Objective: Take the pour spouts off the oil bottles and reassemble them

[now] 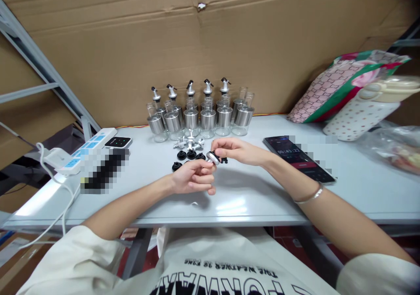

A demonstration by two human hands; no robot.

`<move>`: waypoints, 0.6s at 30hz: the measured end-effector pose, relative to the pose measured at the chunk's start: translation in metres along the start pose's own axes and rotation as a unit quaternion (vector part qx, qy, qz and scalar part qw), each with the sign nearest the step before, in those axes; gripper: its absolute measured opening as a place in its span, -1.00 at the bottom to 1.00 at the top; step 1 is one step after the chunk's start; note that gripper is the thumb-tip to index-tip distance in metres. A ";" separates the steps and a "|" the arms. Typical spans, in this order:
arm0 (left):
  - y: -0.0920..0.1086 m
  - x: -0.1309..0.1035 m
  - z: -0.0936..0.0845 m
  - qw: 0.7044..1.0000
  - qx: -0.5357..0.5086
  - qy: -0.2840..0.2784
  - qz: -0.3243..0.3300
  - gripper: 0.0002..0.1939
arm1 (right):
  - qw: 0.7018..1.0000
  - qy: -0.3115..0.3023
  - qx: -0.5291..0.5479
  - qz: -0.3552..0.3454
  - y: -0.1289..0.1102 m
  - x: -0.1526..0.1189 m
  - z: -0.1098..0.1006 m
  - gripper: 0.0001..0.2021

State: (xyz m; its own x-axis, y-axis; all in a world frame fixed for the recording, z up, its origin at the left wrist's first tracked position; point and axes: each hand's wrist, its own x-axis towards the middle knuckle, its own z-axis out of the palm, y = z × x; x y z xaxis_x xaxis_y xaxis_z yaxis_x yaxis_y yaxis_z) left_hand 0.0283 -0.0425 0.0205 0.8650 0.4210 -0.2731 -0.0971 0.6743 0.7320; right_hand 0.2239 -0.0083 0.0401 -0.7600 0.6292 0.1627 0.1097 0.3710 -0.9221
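Over the middle of the table, both hands meet at a silver bottle pourer spout [213, 157] with a black part at its upper side. My left hand [193, 177] is closed, thumb and forefinger pinching the silver end. From the other side, the fingers of my right hand [238, 150] are closed around the black part. Just behind my left hand lie several black rubber stoppers [191, 154], and behind them a cluster of silver spouts [190, 142]. Small black pieces [224, 160] lie under my right hand.
Glass bottles with steel sleeves [208, 119] stand in two rows at the back; several rear ones carry pourers. To the right are a phone [300, 159], a dotted bottle [361, 111] and a patterned bag [331, 89]. A power strip [88, 150] and cables lie left.
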 end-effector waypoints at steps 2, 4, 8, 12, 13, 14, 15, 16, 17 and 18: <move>-0.001 0.001 -0.001 1.000 0.009 -0.003 0.008 -0.66 | 1.000 0.003 -0.001 0.010 0.001 -0.001 -0.001 -0.61; -0.002 0.001 -0.001 1.000 0.008 -0.010 0.016 -0.67 | 1.000 0.008 -0.007 0.014 0.003 0.000 -0.001 -0.61; -0.002 0.002 0.000 1.000 0.000 -0.006 0.022 -0.63 | 0.999 0.018 -0.034 0.026 0.003 0.001 -0.002 -0.59; -0.006 0.005 0.001 0.999 0.049 -0.005 0.020 -0.56 | 0.996 0.016 -0.058 0.060 0.003 0.001 -0.002 -0.56; -0.008 0.006 0.001 0.997 0.066 -0.001 0.025 -0.55 | 0.996 0.013 -0.062 0.064 0.004 0.000 -0.002 -0.55; -0.010 0.008 0.001 0.996 0.086 0.005 0.033 -0.54 | 0.995 0.009 -0.067 0.067 0.004 0.000 -0.002 -0.54; -0.012 0.009 0.001 0.993 0.106 0.012 0.041 -0.53 | 0.995 0.002 -0.071 0.071 0.005 0.001 -0.002 -0.53; -0.014 0.010 0.001 0.991 0.128 0.015 0.047 -0.52 | 0.994 -0.006 -0.075 0.077 0.006 0.001 -0.001 -0.51; -0.016 0.012 0.000 0.988 0.148 0.015 0.052 -0.49 | 0.993 -0.012 -0.078 0.085 0.006 0.001 0.000 -0.50; -0.017 0.013 0.000 0.985 0.164 0.012 0.057 -0.45 | 0.992 -0.012 -0.081 0.094 0.007 0.002 0.002 -0.48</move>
State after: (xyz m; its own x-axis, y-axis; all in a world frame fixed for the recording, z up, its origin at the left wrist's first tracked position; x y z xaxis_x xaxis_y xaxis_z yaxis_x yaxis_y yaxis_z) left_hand 0.0411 -0.0485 0.0040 0.8448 0.5004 -0.1892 -0.0252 0.3905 0.9203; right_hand 0.2224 -0.0057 0.0333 -0.7314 0.6817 -0.0164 0.3504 0.3552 -0.8666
